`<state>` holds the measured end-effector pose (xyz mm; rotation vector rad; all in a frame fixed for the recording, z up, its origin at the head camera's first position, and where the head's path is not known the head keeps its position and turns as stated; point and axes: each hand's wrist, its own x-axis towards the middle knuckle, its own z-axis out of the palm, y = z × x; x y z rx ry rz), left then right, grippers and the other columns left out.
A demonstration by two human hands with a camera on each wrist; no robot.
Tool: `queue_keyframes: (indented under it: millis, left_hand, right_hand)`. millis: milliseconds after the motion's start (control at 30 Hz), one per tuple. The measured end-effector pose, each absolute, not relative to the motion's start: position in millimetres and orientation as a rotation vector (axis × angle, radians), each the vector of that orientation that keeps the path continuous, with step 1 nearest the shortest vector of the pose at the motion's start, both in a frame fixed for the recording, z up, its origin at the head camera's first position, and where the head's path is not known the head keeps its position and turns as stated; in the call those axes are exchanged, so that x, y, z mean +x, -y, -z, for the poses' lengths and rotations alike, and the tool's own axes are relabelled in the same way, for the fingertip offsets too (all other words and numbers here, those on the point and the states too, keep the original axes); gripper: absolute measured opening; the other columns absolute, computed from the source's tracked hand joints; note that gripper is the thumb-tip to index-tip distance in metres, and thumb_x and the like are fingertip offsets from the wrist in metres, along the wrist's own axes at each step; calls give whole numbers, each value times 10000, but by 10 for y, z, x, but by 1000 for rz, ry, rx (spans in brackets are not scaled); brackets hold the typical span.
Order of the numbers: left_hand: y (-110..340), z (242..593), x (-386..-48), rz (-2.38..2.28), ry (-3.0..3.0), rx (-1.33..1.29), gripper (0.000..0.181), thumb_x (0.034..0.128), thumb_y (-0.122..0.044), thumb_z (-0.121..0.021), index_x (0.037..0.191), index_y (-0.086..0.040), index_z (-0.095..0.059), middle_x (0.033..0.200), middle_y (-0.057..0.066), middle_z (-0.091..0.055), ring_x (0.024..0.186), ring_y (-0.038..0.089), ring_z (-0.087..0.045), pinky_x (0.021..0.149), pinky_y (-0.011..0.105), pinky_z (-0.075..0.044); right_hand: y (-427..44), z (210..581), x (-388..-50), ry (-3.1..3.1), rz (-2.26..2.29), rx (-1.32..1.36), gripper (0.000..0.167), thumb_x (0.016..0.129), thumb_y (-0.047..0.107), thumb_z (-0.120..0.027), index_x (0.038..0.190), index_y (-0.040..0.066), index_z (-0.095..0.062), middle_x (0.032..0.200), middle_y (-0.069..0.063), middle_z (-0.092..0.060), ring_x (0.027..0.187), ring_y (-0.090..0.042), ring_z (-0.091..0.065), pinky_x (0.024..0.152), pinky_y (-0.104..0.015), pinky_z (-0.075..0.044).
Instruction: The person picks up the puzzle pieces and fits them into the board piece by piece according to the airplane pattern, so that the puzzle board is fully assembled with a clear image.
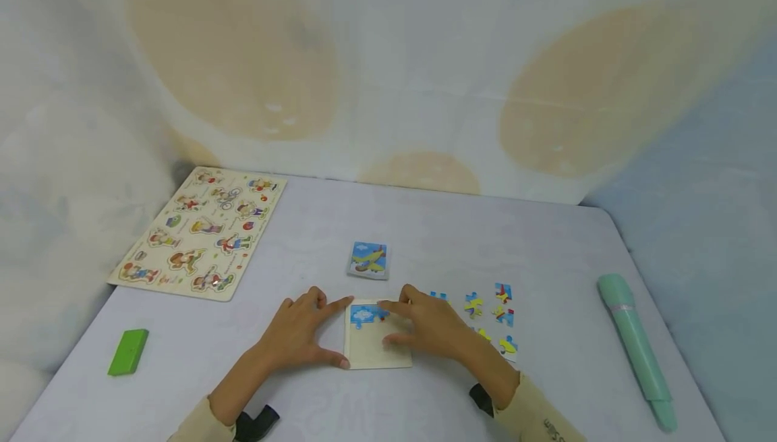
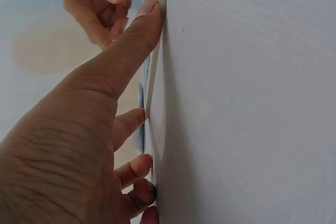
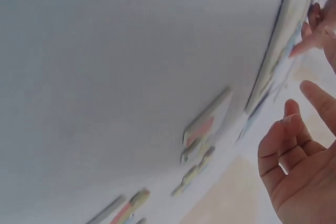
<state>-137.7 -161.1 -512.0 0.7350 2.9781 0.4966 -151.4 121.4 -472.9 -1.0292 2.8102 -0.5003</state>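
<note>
A small square wooden puzzle board [image 1: 378,351] lies on the table. Blue jigsaw pieces [image 1: 363,315] sit along its top edge, at the left and middle. My left hand [image 1: 294,334] rests at its left side, index finger at the top corner and thumb on the lower corner. In the left wrist view the thumb [image 2: 128,45] lies against the board's edge. Over the board, my right hand [image 1: 434,326] extends its index finger to the pieces at the top; its thumb stands apart, and the right wrist view shows other fingers [image 3: 278,150] bent, holding nothing.
Several loose pieces [image 1: 473,305] lie right of the board, partly behind the right hand. Behind the board is an airplane picture puzzle [image 1: 368,260]. A large figure board [image 1: 200,233] and green block [image 1: 128,352] are at left, a mint-green tube-shaped object [image 1: 634,347] at right.
</note>
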Motion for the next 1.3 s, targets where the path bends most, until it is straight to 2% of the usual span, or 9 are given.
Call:
queue_keyframes:
  millis: [233, 400, 700, 1100, 1300]
  left_hand:
    - [1608, 5116, -1372, -508, -2961, 704, 1041, 549, -877, -681, 1444, -373, -509, 978, -74, -400, 816, 86, -367, 697, 302, -272]
    - [1611, 5125, -1380, -488, -2967, 700, 1056, 541, -897, -659, 1446, -376, -506, 976, -71, -400, 797, 91, -360, 692, 304, -273]
    - [1619, 5145, -1378, -488, -2975, 697, 1059, 538, -912, -639, 1446, -383, -504, 982, -77, -401, 793, 87, -354, 680, 300, -259]
    - [1611, 5140, -1380, -493, -2977, 698, 1059, 540, -912, -637, 1445, -377, -507, 967, -74, -382, 776, 91, -345, 682, 305, -252]
    - [1604, 5144, -1377, -492, -2970, 702, 1063, 538, -901, -653, 1447, -371, -507, 965, -76, -375, 774, 92, -342, 684, 305, -251]
  right_hand:
    - [-1397, 4667, -1534, -2856, 726, -973, 549, 773, 382, -836, 1253, 152, -700, 976, -2, -552, 719, -47, -436, 612, -178, -401]
    - [-1532, 4658, -1542, -2858, 788, -966, 490, 783, 339, -835, 1202, 112, -719, 980, -20, -563, 698, -85, -468, 603, -176, -412]
    - [-1784, 4708, -1534, -2815, 950, -724, 439, 774, 302, -847, 1150, 108, -731, 956, 10, -557, 746, -128, -501, 601, -188, -412]
    - [-2310, 4673, -1547, -2882, 1001, -556, 370, 787, 249, -839, 1104, 89, -735, 943, -3, -582, 716, -57, -456, 585, -222, -407]
    - [-2612, 4729, -1598, -2937, 1036, -477, 346, 767, 171, -850, 1077, 62, -740, 900, -44, -591, 714, -70, -467, 615, -224, -420]
